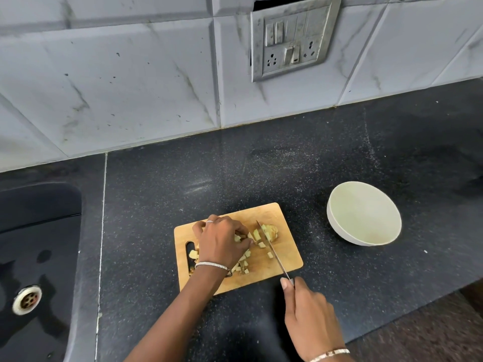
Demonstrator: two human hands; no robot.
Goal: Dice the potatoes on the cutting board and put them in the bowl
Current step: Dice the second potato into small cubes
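A wooden cutting board (pixel 285 259) lies on the black counter. Several pale potato cubes (pixel 241 263) are scattered on it, and an uncut potato end (pixel 271 232) sits near its far right side. My left hand (pixel 222 240) rests on the board over the cubes, fingertips curled down on pieces beside the blade. My right hand (pixel 307 314) grips the handle of a knife (pixel 270 248), whose blade runs across the board, its tip by the potato end. A white bowl (pixel 364 212) stands to the right of the board, with nothing in it.
A dark sink (pixel 34 257) with a round drain (pixel 27 300) lies at the left. A tiled wall with a switch and socket plate (pixel 291 39) rises behind. The counter's front edge (pixel 407 313) runs diagonally at the lower right.
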